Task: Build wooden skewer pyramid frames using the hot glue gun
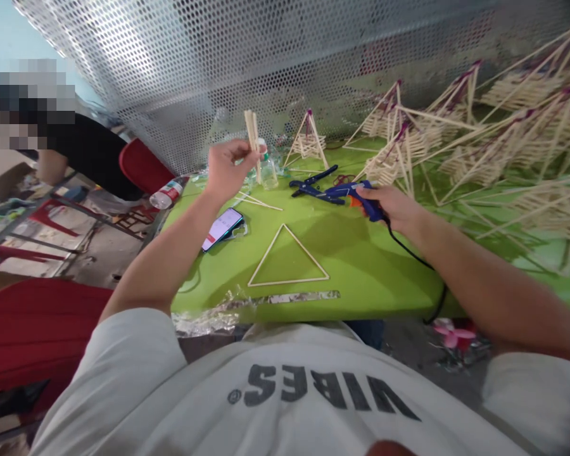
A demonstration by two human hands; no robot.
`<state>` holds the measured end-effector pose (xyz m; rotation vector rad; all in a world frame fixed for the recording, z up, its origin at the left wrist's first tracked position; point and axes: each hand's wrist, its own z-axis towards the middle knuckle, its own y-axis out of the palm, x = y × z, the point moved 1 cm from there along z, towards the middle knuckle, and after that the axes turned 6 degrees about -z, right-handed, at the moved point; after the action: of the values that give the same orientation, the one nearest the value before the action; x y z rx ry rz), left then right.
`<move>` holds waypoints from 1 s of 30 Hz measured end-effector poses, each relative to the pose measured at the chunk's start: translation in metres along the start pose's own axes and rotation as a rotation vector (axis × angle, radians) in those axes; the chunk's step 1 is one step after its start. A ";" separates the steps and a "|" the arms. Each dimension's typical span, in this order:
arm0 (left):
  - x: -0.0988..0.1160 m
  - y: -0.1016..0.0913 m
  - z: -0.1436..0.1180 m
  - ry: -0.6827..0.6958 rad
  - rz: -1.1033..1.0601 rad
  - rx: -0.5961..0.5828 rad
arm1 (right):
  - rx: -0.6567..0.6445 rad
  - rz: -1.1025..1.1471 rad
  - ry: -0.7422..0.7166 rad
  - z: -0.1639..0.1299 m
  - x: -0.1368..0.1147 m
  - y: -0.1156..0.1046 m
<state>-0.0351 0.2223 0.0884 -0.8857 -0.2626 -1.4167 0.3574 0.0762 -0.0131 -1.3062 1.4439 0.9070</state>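
Note:
Several thin wooden sticks (251,130) stand upright in a bundle, pinched between the fingers of my left hand (228,166). My right hand (395,204) is wrapped round a blue glue gun (354,192) with an orange trigger, its nozzle pointing left. A black cable runs from its handle toward the table's front edge. Between my arms, a triangle of wooden sticks (287,280) lies flat on the green table (361,285). Beyond the gun's nozzle lies a dark blue plier-like tool (308,185). A clear plastic bottle (268,171) stands just right of my left hand.
Many stick pyramids (403,149) crowd the table's right side; one small pyramid (308,142) stands near the perforated metal panel (218,69). A lit phone (223,228) and a metal strip (304,297) lie nearer me. Red chairs (38,323) and another person (90,149) are at left.

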 end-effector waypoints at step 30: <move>0.075 0.017 -0.175 -0.014 -0.117 -0.039 | 0.012 0.052 -0.517 -0.056 -0.052 0.076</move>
<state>-0.0648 0.0487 0.0143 -0.9248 -0.3027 -1.5280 0.2723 0.0492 0.0469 -0.9339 1.0761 1.1656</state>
